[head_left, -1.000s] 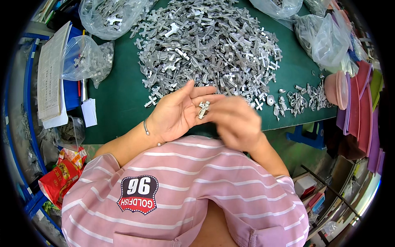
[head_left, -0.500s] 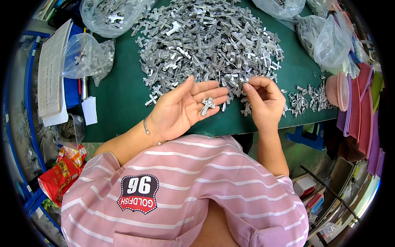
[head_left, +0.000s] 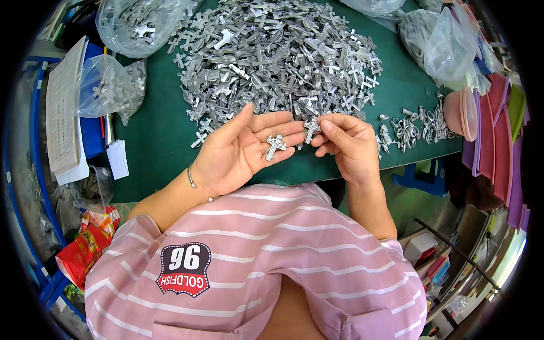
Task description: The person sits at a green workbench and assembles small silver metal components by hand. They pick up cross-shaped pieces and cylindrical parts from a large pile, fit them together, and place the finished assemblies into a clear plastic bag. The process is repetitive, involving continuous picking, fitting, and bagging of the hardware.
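Note:
My left hand [head_left: 235, 148] lies palm up with its fingers stretched out. A silver cross pendant [head_left: 275, 146] rests loose across those fingers. Close to its fingertips, my right hand [head_left: 350, 141] pinches a second silver cross pendant [head_left: 310, 129] between thumb and forefinger. Just beyond both hands spreads a large heap of grey metal crosses [head_left: 277, 62] on a dark green tabletop [head_left: 150, 141]. To the right of my right hand lie several separate silver pieces [head_left: 408, 131], some of them ring-shaped.
Clear plastic bags of metal parts [head_left: 141, 28] stand at the far left, and more bags [head_left: 442, 42] at the far right. Pink containers [head_left: 462, 113] sit at the right edge. A clipboard with papers [head_left: 68, 107] is on the left, above a red packet [head_left: 85, 249].
My right hand has moved left from the heap's near edge toward my left fingertips, now showing a cross pendant in its pinch. The view has shifted slightly.

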A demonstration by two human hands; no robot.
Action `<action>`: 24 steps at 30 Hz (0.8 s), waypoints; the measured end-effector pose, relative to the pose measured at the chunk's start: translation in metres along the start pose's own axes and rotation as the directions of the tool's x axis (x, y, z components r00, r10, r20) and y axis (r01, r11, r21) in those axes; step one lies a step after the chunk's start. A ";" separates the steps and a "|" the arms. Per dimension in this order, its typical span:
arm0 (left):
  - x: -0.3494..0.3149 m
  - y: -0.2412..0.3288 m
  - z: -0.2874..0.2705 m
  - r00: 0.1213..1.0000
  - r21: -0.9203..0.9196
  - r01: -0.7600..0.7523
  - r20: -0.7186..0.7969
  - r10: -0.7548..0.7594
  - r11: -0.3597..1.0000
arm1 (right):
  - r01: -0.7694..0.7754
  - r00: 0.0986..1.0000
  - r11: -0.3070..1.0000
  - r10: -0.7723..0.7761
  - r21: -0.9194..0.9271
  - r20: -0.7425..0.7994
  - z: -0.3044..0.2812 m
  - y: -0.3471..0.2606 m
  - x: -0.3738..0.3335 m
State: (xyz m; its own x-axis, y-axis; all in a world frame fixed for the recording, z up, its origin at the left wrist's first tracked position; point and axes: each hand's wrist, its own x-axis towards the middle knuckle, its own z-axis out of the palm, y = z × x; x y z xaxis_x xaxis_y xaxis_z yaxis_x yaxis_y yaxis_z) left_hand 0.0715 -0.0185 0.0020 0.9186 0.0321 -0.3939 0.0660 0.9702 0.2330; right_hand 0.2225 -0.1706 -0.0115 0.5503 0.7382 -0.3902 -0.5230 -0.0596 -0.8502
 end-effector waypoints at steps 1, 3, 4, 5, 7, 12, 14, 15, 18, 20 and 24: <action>0.000 0.000 0.000 1.000 -0.002 0.003 -0.002 -0.003 1.000 | -0.002 1.000 1.000 0.002 0.006 -0.001 0.000 0.000 0.000; 0.000 0.000 0.001 1.000 -0.006 0.007 -0.007 -0.007 1.000 | -0.006 1.000 1.000 0.006 0.018 0.000 -0.001 -0.001 -0.001; 0.000 0.001 0.002 1.000 -0.006 0.008 -0.012 -0.008 1.000 | -0.002 1.000 1.000 0.002 0.026 0.005 -0.001 -0.001 -0.001; 0.001 0.001 0.002 1.000 -0.006 0.009 -0.016 -0.009 1.000 | 0.001 1.000 0.999 -0.001 0.034 0.010 -0.001 -0.001 -0.002; 0.001 0.000 0.001 1.000 -0.008 0.011 -0.016 -0.012 1.000 | 0.003 1.000 0.999 -0.003 0.050 0.013 -0.001 -0.002 -0.003; 0.002 0.000 0.001 1.000 -0.002 0.009 -0.008 -0.009 1.000 | 0.002 1.000 0.999 -0.004 0.051 0.028 -0.001 -0.005 -0.005; 0.001 0.001 0.001 1.000 -0.004 0.014 -0.023 -0.014 1.000 | 0.071 0.995 0.997 -0.071 -0.003 0.064 0.005 -0.006 -0.009; 0.001 0.001 0.001 0.999 -0.004 0.017 -0.030 -0.017 1.000 | 0.108 0.991 0.994 -0.105 -0.028 0.082 0.008 -0.007 -0.012; 0.001 -0.002 -0.003 0.999 -0.031 0.032 -0.015 -0.033 0.999 | 0.340 0.920 0.911 -0.270 -0.234 0.286 0.017 -0.011 -0.020; 0.001 -0.001 -0.001 1.000 0.037 0.018 -0.019 -0.017 0.999 | 0.552 0.826 0.618 -0.499 -0.560 0.263 0.015 -0.011 -0.007; 0.000 -0.001 0.003 1.000 0.105 -0.013 -0.020 0.016 0.994 | 0.584 0.706 0.319 -0.654 -0.746 0.273 0.014 0.000 0.015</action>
State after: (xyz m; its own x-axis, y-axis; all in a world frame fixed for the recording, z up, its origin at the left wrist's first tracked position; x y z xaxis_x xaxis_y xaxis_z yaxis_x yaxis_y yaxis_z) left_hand 0.0724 -0.0197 0.0046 0.9116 0.0520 -0.4078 0.0944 0.9390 0.3307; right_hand 0.2219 -0.1502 -0.0123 0.5527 0.7432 0.3771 0.6403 -0.0891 -0.7629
